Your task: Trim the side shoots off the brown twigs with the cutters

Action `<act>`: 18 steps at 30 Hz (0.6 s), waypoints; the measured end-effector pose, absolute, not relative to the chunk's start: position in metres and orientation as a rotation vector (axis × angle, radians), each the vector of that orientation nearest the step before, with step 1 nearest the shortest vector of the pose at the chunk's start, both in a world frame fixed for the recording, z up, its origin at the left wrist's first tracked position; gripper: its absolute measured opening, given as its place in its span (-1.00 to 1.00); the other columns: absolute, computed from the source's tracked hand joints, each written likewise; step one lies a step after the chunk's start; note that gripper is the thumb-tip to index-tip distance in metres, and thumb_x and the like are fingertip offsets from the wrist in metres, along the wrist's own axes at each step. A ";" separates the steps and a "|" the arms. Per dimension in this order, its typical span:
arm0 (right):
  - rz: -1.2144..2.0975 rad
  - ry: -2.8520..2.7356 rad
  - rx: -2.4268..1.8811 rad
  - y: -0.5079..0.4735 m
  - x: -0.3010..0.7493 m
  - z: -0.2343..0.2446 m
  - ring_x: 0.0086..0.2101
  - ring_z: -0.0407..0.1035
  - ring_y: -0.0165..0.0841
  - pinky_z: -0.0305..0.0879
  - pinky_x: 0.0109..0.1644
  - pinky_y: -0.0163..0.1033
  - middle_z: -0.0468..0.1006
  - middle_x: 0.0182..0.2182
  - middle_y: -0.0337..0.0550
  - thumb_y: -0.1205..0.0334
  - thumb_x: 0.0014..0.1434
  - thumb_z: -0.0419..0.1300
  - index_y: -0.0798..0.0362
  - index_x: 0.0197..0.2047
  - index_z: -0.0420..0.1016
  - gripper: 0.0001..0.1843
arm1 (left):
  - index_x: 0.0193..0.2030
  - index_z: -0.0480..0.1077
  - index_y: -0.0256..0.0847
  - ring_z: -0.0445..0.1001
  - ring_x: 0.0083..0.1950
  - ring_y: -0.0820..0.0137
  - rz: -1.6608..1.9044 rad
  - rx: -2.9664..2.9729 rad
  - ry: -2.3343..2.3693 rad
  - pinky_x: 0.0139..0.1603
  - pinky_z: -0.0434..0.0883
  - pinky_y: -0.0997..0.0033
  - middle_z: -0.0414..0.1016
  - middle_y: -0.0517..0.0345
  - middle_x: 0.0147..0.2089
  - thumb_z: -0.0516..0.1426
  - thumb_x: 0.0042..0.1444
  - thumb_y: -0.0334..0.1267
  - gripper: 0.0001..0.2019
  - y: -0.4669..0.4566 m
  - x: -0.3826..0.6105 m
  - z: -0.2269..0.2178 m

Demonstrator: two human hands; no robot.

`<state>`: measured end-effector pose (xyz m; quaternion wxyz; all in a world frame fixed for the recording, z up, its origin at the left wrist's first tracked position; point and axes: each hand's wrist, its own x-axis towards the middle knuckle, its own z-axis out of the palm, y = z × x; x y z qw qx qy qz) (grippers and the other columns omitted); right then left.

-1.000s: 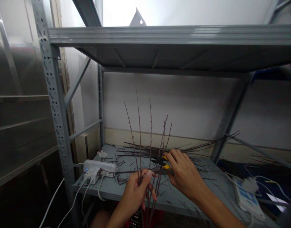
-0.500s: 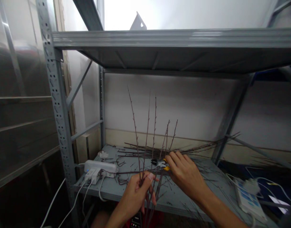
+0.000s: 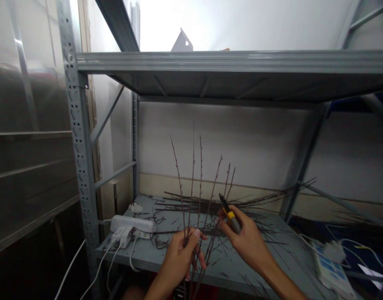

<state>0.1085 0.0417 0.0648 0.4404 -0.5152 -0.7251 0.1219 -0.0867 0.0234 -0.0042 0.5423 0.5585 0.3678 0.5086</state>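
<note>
Twigs in the left hand, pliers in the right.
The left hand (image 3: 180, 252) is closed around the lower part of several thin twigs (image 3: 201, 166), which fan upward above the shelf (image 3: 238, 266); the right hand (image 3: 249, 237), just beside them, is wrapped around yellow-and-grey pliers (image 3: 230, 215), tip up and leaning left; whether its fingertips touch a twig, I cannot tell. Beyond the hands, loose twigs (image 3: 207, 205) lie across the shelf, with a white power strip (image 3: 132, 224) at its left end.
</note>
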 end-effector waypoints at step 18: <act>0.775 -1.466 -1.026 0.037 0.074 0.064 -0.25 0.47 -0.21 0.36 -0.15 -0.18 0.61 -0.25 -0.12 -0.07 0.03 0.41 0.04 -0.18 0.52 -0.59 | -0.07 0.45 -0.29 0.08 -0.79 0.62 1.128 1.354 0.947 -0.84 0.07 0.67 0.50 0.20 -0.57 0.04 0.21 0.30 -0.40 0.007 -0.078 0.000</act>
